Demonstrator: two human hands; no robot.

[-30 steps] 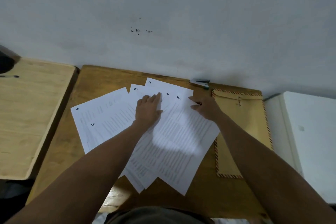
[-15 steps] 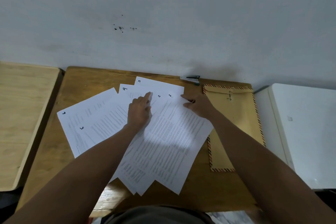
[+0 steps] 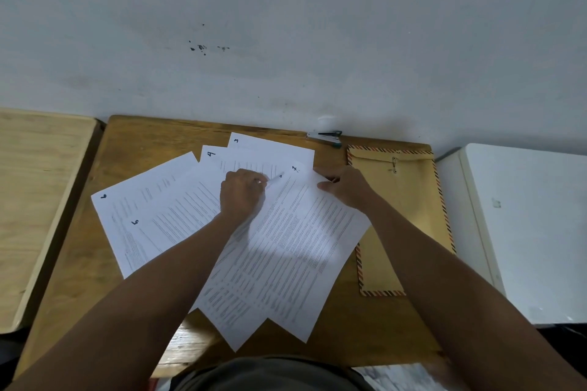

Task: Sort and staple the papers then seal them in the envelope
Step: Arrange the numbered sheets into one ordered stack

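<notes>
Several printed white sheets point(image 3: 178, 209), each with a handwritten number at a corner, lie fanned out on the wooden desk point(image 3: 149, 133). My left hand point(image 3: 242, 194) rests on the middle of the fan, its fingers curled and pinching the top corner of one sheet. My right hand point(image 3: 346, 189) grips the upper right corner of the top sheet point(image 3: 305, 251), marked 1. A brown envelope point(image 3: 409, 200) with a striped border lies flat to the right, partly under the sheets. A small stapler point(image 3: 325, 137) sits at the desk's far edge by the wall.
A lighter wooden desk point(image 3: 35, 200) stands to the left across a narrow gap. A white surface point(image 3: 524, 225) adjoins the desk on the right. A grey wall point(image 3: 286, 25) runs right behind the desk.
My left hand's fingers have curled from flat on the sheets to pinching a sheet's corner. My right hand stays at the top sheet's corner.
</notes>
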